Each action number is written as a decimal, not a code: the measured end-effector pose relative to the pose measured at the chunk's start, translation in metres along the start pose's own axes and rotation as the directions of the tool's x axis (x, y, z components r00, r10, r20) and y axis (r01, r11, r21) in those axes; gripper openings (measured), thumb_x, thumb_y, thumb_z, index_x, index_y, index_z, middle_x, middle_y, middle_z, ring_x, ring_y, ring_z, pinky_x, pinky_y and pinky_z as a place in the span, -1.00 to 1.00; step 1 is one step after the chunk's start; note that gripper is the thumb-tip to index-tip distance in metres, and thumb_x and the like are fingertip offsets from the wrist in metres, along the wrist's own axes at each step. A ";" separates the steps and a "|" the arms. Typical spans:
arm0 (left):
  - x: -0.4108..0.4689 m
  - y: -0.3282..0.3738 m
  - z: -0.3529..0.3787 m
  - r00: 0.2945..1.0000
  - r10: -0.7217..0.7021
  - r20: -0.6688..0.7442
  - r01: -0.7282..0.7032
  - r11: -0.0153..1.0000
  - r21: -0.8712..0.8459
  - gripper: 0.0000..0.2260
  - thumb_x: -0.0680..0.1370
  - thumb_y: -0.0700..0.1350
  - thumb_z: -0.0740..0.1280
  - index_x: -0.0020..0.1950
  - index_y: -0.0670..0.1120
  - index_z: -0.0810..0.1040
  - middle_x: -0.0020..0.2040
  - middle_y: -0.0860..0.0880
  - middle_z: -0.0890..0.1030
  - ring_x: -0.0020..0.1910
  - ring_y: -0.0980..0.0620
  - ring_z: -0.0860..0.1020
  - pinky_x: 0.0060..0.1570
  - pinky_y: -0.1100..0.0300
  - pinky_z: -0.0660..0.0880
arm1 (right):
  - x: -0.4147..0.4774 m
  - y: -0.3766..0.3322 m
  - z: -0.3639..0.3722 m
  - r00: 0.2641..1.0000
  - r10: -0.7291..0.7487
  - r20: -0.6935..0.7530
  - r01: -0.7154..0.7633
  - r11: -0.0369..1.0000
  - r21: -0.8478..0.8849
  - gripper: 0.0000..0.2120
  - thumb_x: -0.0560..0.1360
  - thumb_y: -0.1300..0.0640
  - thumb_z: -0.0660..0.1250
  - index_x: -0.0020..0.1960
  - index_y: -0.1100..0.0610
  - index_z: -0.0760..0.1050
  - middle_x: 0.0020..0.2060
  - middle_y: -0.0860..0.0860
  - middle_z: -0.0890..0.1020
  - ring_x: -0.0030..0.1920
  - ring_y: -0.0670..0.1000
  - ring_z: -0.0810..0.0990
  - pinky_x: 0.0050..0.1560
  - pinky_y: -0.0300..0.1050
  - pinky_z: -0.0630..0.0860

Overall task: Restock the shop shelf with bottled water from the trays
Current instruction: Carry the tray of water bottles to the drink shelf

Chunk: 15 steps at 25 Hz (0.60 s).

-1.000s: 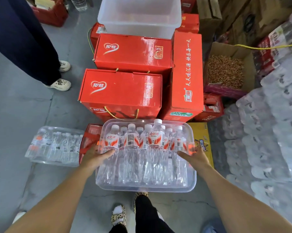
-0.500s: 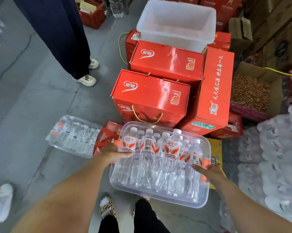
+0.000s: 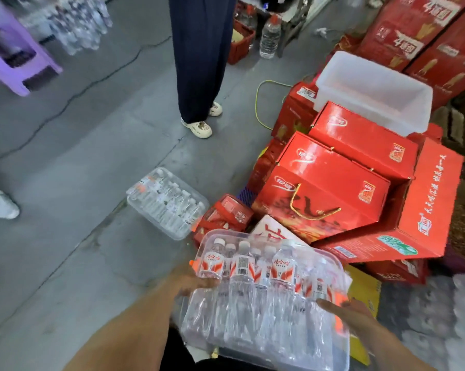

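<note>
We carry a clear plastic tray between both hands. Our left hand grips its nine o'clock edge, fingers curled onto the rim beside a red-labelled bottle. Our right hand holds the three o'clock edge with the thumb lying on top. The tray is off the ground and tilted, and it is full of small water bottles with white caps, lying in rows.

At ten o'clock from it, a second tray of the same bottles lies on the concrete floor. From twelve to two o'clock are stacked red gift cartons, with a white plastic bin on top. A person in dark trousers stands at eleven o'clock, farther off. A purple stool is far out at ten o'clock, blurred.
</note>
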<state>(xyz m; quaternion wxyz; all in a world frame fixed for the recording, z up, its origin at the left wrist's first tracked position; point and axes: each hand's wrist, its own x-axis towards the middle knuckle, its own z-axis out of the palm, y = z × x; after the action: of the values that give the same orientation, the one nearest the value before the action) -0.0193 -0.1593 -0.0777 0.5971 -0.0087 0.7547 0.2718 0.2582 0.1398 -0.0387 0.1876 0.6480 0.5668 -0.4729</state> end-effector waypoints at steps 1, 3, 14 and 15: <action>-0.001 -0.017 -0.015 1.000 -0.002 -0.015 0.001 1.000 -0.019 -0.28 0.14 0.25 0.67 0.19 -0.02 0.61 0.04 0.04 0.69 0.00 0.08 0.64 -0.03 0.21 0.60 | -0.005 -0.011 0.016 1.000 -0.018 -0.005 0.018 0.999 -0.036 -0.37 0.17 -0.07 0.70 -0.35 0.10 0.23 -0.37 0.08 0.27 -0.31 0.06 0.30 -0.23 0.00 0.18; -0.007 -0.052 -0.046 0.999 0.003 -0.032 -0.005 0.998 -0.062 -0.15 0.05 0.34 0.66 0.22 -0.03 0.61 0.09 0.01 0.69 0.06 0.02 0.65 0.09 0.12 0.60 | -0.020 -0.035 0.049 0.998 -0.056 -0.024 0.053 0.993 -0.107 -0.41 0.24 -0.06 0.69 -0.36 0.10 0.25 -0.37 0.09 0.32 -0.31 0.07 0.33 -0.24 -0.01 0.20; -0.078 -0.192 -0.273 0.950 -0.057 -0.307 -0.042 0.951 -0.307 -0.65 0.32 0.11 0.63 -0.05 0.06 0.56 -0.05 0.02 0.64 -0.08 0.04 0.58 -0.04 0.21 0.52 | -0.095 -0.225 0.293 0.950 -0.281 0.136 0.312 0.857 -0.411 -0.51 0.28 -0.08 0.68 -0.20 0.22 0.47 -0.33 0.12 0.44 -0.31 0.08 0.42 -0.32 -0.10 0.32; -0.082 -0.201 -0.294 0.938 -0.064 -0.342 -0.051 0.948 -0.315 -0.67 0.33 0.10 0.63 -0.13 0.08 0.52 -0.11 0.05 0.61 -0.12 0.05 0.56 -0.06 0.21 0.51 | -0.100 -0.248 0.317 0.942 -0.291 0.166 0.335 0.822 -0.460 -0.49 0.28 -0.13 0.66 -0.21 0.22 0.47 -0.34 0.11 0.46 -0.33 0.07 0.44 -0.36 -0.13 0.36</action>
<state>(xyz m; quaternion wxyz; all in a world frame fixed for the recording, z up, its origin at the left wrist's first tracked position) -0.1914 -0.4801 -0.0429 0.4459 -0.1555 0.7942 0.3825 -0.0864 -0.0917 -0.0366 0.2877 0.4574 0.7561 -0.3691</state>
